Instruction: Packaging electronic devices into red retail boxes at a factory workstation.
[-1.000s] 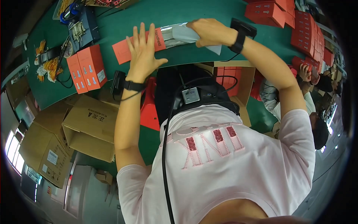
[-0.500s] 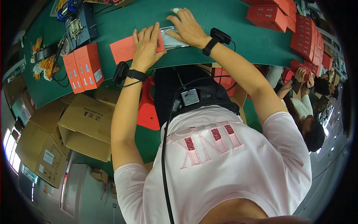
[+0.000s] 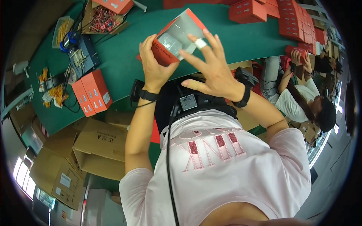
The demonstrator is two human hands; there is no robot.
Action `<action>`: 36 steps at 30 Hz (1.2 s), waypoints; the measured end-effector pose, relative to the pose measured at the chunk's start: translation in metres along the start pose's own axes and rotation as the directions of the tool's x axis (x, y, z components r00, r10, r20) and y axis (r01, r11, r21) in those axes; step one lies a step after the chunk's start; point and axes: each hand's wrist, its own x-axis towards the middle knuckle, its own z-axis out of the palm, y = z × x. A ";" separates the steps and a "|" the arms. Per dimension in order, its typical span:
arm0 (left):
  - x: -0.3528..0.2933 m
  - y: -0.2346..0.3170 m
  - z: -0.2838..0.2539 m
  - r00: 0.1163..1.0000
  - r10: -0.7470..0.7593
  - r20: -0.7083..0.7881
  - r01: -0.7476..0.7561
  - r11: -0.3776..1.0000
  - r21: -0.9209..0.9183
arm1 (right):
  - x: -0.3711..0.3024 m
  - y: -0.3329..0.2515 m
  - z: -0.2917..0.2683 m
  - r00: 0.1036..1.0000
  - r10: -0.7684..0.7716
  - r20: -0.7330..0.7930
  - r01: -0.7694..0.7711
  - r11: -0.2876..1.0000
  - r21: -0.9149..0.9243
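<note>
My left hand (image 3: 155, 71) is closed round the left and near side of a red cardboard box (image 3: 163, 52). The box is tilted, its mouth facing me, so its grey inside shows. In it lies a clear, shiny plastic-wrapped item (image 3: 170, 42) whose kind I cannot make out. My right hand (image 3: 217, 71) is open at the right of the mouth, fingers spread, with white tape round one finger. Its fingertips are close to the box edge; whether they touch it I cannot tell.
Two red boxes (image 3: 92, 92) stand left on the green table (image 3: 124, 51), beside a blue metal fixture (image 3: 85, 54) and yellow cords (image 3: 56, 96). Red boxes (image 3: 247, 11) are stacked at right, near a co-worker (image 3: 301, 105). Brown cartons (image 3: 100, 141) stand below the table's left edge.
The red box lay flat under my left hand; now it is raised, opened out and tilted. My right hand came nearer and left the shiny clear packet, which now seems inside the box.
</note>
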 end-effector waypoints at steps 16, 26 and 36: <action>-0.016 -0.005 0.050 0.987 0.156 0.044 -0.159 0.984 0.077 | 0.011 0.063 0.040 0.944 0.066 -0.324 0.035 0.954 0.297; -0.021 -0.019 0.070 0.998 -0.054 0.010 0.055 0.995 -0.089 | 0.010 0.073 0.054 0.977 0.033 -0.209 0.013 0.977 0.213; 0.002 0.042 0.027 0.996 -0.003 -0.090 -0.003 0.998 -0.068 | 0.021 0.043 -0.019 0.938 0.347 -0.006 -0.176 0.491 0.853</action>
